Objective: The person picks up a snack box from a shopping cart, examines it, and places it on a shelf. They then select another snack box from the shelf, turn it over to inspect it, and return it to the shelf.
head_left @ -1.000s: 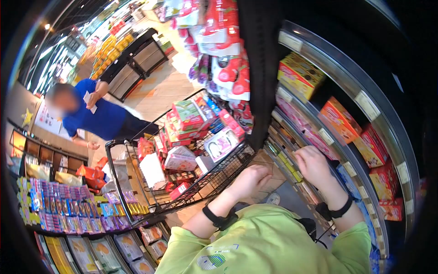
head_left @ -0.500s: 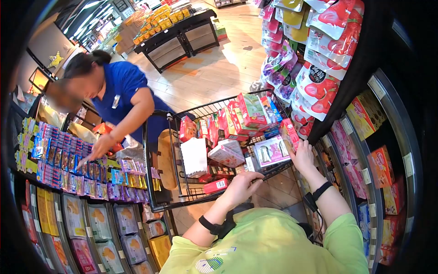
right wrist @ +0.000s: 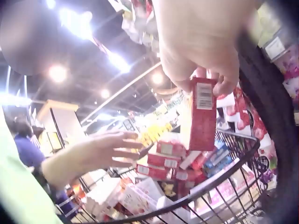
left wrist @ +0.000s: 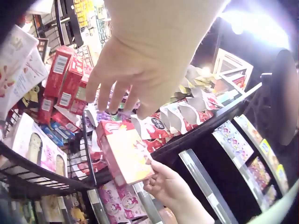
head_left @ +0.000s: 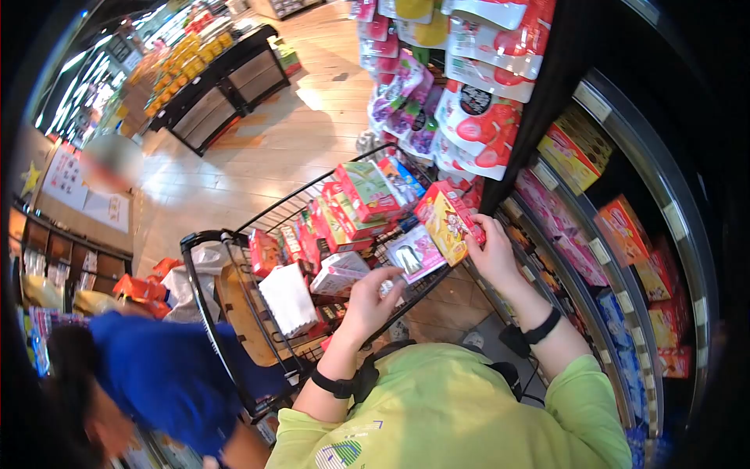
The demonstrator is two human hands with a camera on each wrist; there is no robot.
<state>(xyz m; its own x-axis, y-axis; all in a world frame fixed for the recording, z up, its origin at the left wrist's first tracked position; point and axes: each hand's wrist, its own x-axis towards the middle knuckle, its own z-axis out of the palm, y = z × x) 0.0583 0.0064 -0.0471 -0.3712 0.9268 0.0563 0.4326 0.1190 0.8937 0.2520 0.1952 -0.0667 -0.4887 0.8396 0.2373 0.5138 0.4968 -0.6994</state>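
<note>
My right hand [head_left: 494, 252] grips a red and yellow snack box [head_left: 445, 222] at its near end, thumb on one side. Seen from the right wrist, the box's red narrow side with a barcode [right wrist: 204, 96] faces the camera. The box is raised over the near right corner of a black wire shopping cart [right wrist: 224, 171]. My left hand [head_left: 370, 301] hovers above the cart's near side, fingers spread and holding nothing. Under the hands, a white and pink box with a window [head_left: 408, 259] lies in the cart.
Red boxes [head_left: 332, 211] and a white package [head_left: 287, 299] fill much of the cart. Strawberry pouches [head_left: 478, 129] hang beyond its right corner. Shelves with boxed goods [head_left: 623, 228] stand at right. A person in blue [head_left: 168, 371] leans in at the lower left.
My right hand has come from the shelf side to the cart and now holds up the red and yellow box. My left hand has lifted and spread. The person in blue has moved nearer.
</note>
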